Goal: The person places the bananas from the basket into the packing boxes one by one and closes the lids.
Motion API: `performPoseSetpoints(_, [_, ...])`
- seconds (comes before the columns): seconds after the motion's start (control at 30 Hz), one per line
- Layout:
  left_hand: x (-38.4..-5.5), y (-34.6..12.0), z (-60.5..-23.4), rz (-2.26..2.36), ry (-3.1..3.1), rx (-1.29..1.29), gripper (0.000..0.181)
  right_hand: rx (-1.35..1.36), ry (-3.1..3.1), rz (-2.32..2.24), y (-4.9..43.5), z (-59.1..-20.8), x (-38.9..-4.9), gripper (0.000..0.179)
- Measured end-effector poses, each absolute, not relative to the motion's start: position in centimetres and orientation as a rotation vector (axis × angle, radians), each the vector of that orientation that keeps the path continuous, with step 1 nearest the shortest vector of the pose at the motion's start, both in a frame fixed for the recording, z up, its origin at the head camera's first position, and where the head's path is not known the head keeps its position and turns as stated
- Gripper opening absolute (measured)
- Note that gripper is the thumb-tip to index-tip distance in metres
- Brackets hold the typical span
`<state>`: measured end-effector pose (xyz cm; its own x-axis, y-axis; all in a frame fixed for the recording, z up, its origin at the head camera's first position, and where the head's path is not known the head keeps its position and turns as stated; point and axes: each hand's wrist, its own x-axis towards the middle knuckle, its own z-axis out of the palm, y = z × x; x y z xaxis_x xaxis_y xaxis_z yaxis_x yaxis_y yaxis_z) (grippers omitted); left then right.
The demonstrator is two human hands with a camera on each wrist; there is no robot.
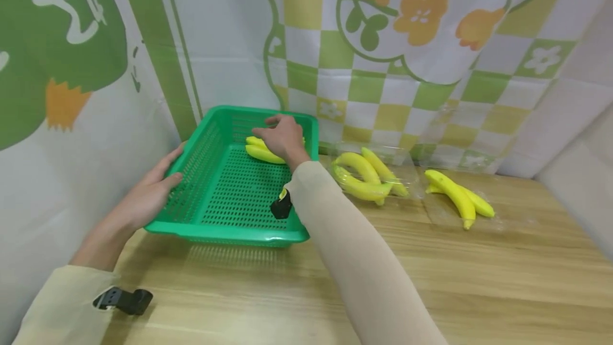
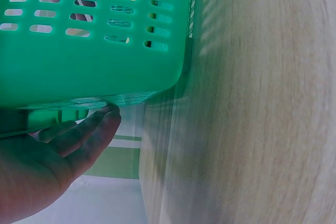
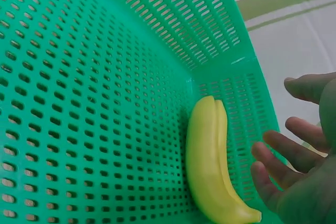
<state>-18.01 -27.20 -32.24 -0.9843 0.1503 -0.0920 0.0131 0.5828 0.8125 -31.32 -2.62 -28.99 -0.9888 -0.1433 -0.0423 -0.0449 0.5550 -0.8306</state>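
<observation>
A green plastic basket [image 1: 249, 190] with slotted walls stands on the table. My left hand [image 1: 150, 196] holds its left rim, the thumb at the top edge; in the left wrist view the fingers of that hand [image 2: 79, 145] lie along the outside of the wall. Yellow bananas [image 1: 263, 154] lie at the basket's back end; two show side by side in the right wrist view, the nearer banana [image 3: 207, 166] against the end wall. Over them hovers my right hand [image 1: 283, 136], fingers spread and relaxed, holding nothing. Its palm and fingers [image 3: 294, 161] appear apart from the bananas.
Right of the basket, several bananas [image 1: 361, 177] lie in clear plastic packaging. Farther right, two crossed bananas [image 1: 452, 196] rest on another clear plastic sheet or bag. A patterned cloth [image 1: 383, 95] hangs behind the wooden table [image 1: 431, 292], and a white wall [image 1: 579, 148] borders the right.
</observation>
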Motion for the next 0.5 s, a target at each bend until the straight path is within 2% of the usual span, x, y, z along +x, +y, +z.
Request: performPoseSetpoints(0.5, [-18.0,-27.2,-32.1,1.353,2.664,0.142,0.061,-0.097,2.806,-1.292,-5.6,-29.9,-30.8,0.047])
